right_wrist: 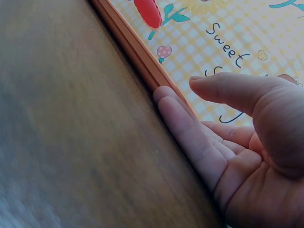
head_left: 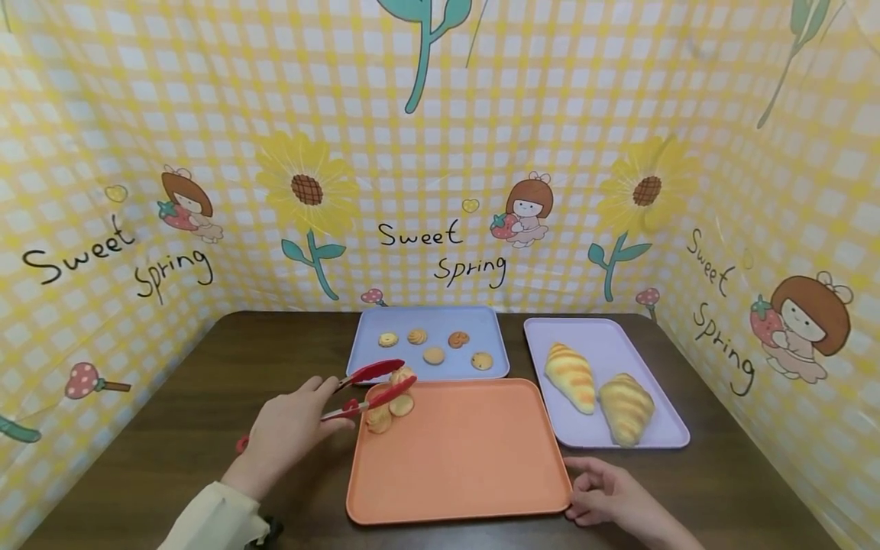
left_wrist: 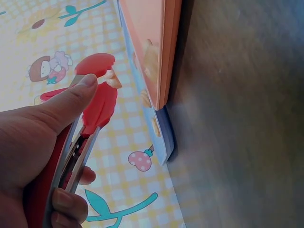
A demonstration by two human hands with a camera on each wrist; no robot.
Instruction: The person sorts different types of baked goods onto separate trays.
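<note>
My left hand (head_left: 328, 405) grips red tongs (head_left: 374, 382) over the near left corner of the blue tray, at the far left corner of the orange tray (head_left: 467, 458). A small cookie (head_left: 402, 376) sits between the tong tips, and two more cookies (head_left: 388, 412) lie on the orange tray just below. In the left wrist view my thumb presses the tongs (left_wrist: 95, 104), with a bit of cookie (left_wrist: 114, 80) at their tips. My right hand (head_left: 577, 489) rests open on the table, fingers (right_wrist: 190, 128) straight along the orange tray's edge (right_wrist: 137, 52) at its near right corner.
A blue tray (head_left: 426, 317) behind the orange one holds several small cookies. A lilac tray (head_left: 612, 336) at the right carries two striped bread rolls (head_left: 571, 376). Yellow checked backdrop walls close in the dark wooden table (head_left: 172, 405) on three sides.
</note>
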